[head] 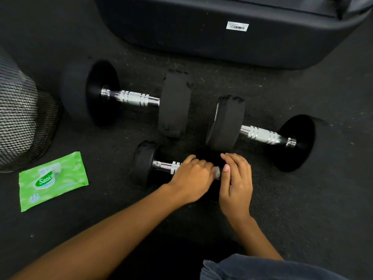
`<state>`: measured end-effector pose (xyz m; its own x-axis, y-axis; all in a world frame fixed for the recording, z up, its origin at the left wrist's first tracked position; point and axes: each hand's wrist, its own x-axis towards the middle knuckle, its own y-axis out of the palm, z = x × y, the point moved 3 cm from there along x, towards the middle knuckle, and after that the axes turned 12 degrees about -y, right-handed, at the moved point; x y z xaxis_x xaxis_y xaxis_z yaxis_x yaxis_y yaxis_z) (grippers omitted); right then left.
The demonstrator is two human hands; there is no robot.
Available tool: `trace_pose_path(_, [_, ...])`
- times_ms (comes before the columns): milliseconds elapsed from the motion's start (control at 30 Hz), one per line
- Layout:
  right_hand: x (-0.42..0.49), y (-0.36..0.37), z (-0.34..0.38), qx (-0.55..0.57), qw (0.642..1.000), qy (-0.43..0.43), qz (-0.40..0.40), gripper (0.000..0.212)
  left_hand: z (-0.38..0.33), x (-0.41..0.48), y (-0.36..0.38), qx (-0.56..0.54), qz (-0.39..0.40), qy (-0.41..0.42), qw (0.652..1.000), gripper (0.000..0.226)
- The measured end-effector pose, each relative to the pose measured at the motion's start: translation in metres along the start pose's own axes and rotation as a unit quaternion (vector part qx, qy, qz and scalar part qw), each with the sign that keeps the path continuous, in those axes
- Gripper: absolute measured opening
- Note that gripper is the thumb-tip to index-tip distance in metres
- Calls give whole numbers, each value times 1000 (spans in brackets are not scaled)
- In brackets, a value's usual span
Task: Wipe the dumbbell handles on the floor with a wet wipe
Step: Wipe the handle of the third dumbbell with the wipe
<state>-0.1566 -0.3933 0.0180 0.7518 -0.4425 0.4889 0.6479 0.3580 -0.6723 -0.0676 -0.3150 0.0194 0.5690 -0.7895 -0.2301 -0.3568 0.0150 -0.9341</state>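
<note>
Item 1. Near dumbbell (144, 163): we record a small dumbbell with black heads lying on the floor (121, 215), closest to the person. Its chrome handle (164, 165) runs left to right, and only the left part of it shows.

Item 2. Left hand (191, 178): we list it as curled over the right part of that handle, knuckles up and fingers wrapped down round the bar.

Item 3. Wet wipe (217, 172): we see a small white fold showing at the fingertips of the left hand, pressed against the handle. The rest is hidden under the hand.

Item 4. Right hand (236, 178): we note that it lies on the right head of the near dumbbell, fingers fairly straight and laid over the black rubber. Its thumb lies just beside the wipe.

Item 5. Left dumbbell (133, 98): larger, it lies further back with its knurled chrome bar bare.

Item 6. Right dumbbell (262, 135): also large, it lies beyond the right hand, its inner head near the inner head of Item 5.

Item 7. Wipe packet (53, 180): green, it lies flat on the floor, well apart from the hands.

Item 8. Mesh bin (22, 122): black, it stands at the left edge.

Item 9. Black machine base (201, 37): it carries a white barcode label (237, 26).
</note>
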Motion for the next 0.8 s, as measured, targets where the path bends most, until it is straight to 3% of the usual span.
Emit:
trace_pose_path(100, [0, 0, 1, -2, 1000, -1, 3, 35, 13, -3, 0, 19, -26, 9, 999, 66])
trace_pose_path(300, [0, -1, 1, -2, 1000, -1, -3, 36, -3, 7, -9, 70, 28, -9, 997, 39])
trace_pose_path(467, [1, -1, 2, 1, 1000, -1, 5, 37, 9, 0, -3, 9, -4, 12, 1000, 63])
trace_pose_path(567, [1, -1, 1, 1, 1000, -5, 1, 35, 22, 5, -3, 37, 18, -27, 999, 46])
trace_pose_path(633, [1, -1, 1, 2, 1000, -3, -2, 35, 19, 8, -5, 25, 13, -39, 999, 47])
trace_pose_path(733, [1, -1, 1, 3, 1000, 1, 1, 36, 10, 0, -2, -15, -14, 2, 1000, 63])
trace_pose_path(800, [1, -1, 1, 6, 1000, 3, 6, 36, 12, -9, 1, -62, -65, 43, 995, 51])
